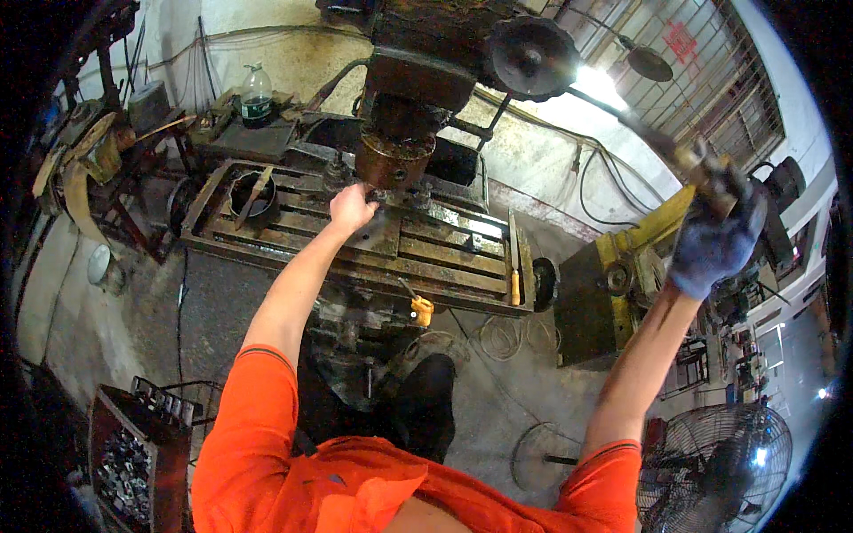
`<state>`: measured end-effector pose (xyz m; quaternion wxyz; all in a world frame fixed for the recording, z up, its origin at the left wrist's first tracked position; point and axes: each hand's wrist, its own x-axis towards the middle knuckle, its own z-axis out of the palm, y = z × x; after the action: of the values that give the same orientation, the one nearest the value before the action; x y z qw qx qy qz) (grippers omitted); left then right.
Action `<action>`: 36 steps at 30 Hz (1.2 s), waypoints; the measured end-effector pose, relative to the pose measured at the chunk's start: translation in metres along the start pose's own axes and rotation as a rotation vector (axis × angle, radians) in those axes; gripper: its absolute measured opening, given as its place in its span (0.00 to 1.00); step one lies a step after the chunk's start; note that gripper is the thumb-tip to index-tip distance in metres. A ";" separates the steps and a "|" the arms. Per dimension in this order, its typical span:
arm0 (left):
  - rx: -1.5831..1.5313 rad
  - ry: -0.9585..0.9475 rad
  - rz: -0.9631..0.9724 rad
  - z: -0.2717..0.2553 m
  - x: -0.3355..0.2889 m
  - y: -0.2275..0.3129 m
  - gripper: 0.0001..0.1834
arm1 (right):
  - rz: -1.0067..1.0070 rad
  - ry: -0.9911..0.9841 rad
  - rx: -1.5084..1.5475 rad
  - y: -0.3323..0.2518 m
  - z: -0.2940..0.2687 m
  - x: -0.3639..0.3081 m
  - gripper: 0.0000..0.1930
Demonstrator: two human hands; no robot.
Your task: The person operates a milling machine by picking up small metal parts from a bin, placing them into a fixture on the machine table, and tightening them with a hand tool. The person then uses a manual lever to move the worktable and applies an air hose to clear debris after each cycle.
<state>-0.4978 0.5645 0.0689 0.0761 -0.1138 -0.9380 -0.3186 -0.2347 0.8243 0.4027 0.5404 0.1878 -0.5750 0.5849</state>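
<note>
Under the spindle head (391, 160) of a heavy, oily machine, my bare left hand (353, 209) is closed at the tool end. A small dark part shows at its fingertips, too little to name. Raised far to the right, my right hand (720, 235) wears a blue-grey glove. Its fingers are curled round a brownish, motion-blurred thing (711, 173) whose kind does not show. A blurred dark bar runs between that thing and the round black wheel (531, 58); whether they join I cannot tell. Below my left hand lies the slotted machine table (444, 266).
On the table stand a round pot (252, 194) with a brush (258, 188) and, at right, a file (514, 266) with a yellow handle. A yellow-handled tool (421, 310) hangs at the front edge. A fan (720, 462) stands lower right, a box of metal pieces (124, 471) lower left.
</note>
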 end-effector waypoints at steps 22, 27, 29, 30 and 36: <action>-0.009 0.005 -0.032 0.004 0.005 -0.004 0.22 | -0.277 -0.084 -0.361 0.044 -0.013 -0.094 0.21; -0.107 -0.085 -0.027 0.002 0.008 -0.008 0.21 | -0.298 -0.048 -0.458 0.036 -0.012 -0.085 0.17; -0.161 -0.170 -0.008 -0.003 0.010 -0.012 0.19 | -0.291 -0.073 -0.410 0.037 -0.007 -0.092 0.17; -0.237 -0.182 0.028 -0.007 0.007 -0.016 0.18 | -0.335 -0.121 -0.380 0.038 -0.006 -0.096 0.17; -0.469 -0.215 0.126 -0.049 -0.022 -0.037 0.17 | -0.061 0.092 -0.072 0.045 -0.012 -0.106 0.18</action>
<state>-0.4830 0.5023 0.0810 -0.0328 -0.2197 -0.8323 -0.5079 -0.2316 0.8018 0.2895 0.5904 0.1586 -0.5643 0.5549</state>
